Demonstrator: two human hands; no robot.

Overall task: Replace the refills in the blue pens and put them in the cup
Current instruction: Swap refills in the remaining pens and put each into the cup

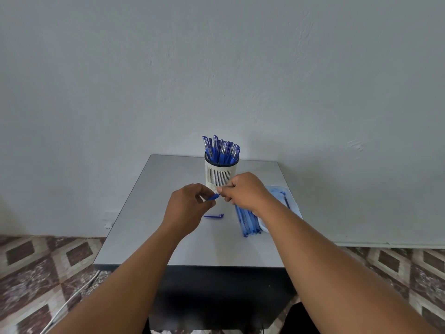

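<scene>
A white slotted cup (218, 175) stands at the back middle of the grey table (168, 237), packed with several blue pens (222, 150). In front of the cup, my left hand (187, 208) and my right hand (243, 190) meet around one small blue pen part (213, 196). My left fingers pinch its near end and my right fingers pinch the far end. A blue pen cap (213, 216) lies on the table just below my hands. A bundle of blue refills (248, 221) lies to the right, partly under my right forearm.
A pale blue tray (292, 206) sits at the table's right edge, holding a pen or refill, mostly hidden by my right arm. The table stands against a plain wall. Patterned floor tiles and a white cable (72, 300) show to the left below.
</scene>
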